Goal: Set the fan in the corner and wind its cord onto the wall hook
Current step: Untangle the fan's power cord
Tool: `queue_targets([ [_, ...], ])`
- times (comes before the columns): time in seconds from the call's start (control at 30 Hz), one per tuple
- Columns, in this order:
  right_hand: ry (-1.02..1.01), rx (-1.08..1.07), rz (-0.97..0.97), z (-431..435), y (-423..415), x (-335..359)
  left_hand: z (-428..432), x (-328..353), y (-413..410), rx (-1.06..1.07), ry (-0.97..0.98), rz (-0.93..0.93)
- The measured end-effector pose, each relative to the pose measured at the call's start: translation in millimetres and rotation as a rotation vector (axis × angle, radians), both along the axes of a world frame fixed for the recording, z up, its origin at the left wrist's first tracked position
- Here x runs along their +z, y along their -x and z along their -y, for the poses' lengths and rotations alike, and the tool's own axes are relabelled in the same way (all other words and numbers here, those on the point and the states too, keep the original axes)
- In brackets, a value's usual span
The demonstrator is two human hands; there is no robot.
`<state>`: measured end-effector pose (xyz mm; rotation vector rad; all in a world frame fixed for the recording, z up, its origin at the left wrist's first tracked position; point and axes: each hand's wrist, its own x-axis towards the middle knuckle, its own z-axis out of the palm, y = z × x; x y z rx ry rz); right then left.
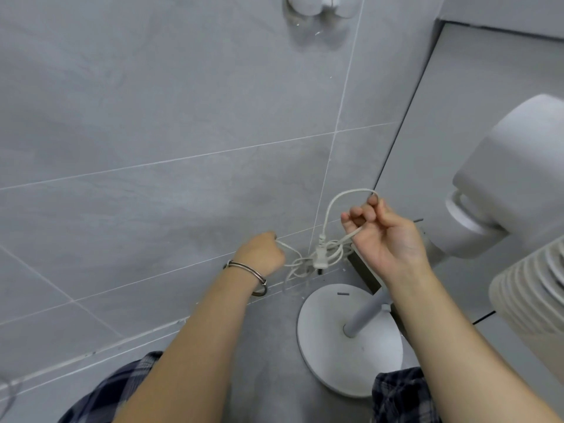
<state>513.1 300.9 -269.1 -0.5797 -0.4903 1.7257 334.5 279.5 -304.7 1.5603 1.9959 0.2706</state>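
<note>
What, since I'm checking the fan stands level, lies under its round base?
Grey floor shows beside the base; directly beneath is covered. The tangled cord hangs between the left hand and right hand.

Grey tiled wall (pixel 152 117) meets grey floor (pixel 268 346) beside a pale panel (pixel 457 117).

White fan (pixel 500 184) (corner), tangled cord (pixel 317 254) unwound, hook (pixel 323 7) bare
</note>
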Motion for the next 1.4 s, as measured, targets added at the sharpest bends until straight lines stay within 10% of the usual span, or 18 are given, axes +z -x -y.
queue_targets([
  [0.23,0.006,0.023,0.040,0.7,4.1,0.3,3.8,-8.0,-3.4,-0.350,0.067,-0.190],
  [0.5,-0.011,0.029,0.172,0.4,7.5,-3.4,15.6,5.9,-23.1,-0.669,0.181,0.151],
  [0.93,-0.175,-0.037,1.396,-0.3,-3.2,-10.2,7.2,5.8,-24.7,-0.193,-0.031,0.415],
  [1.4,-0.439,0.078,1.820,10.9,11.3,-11.4,8.2,10.3,-29.0,-0.062,-0.116,0.490],
])
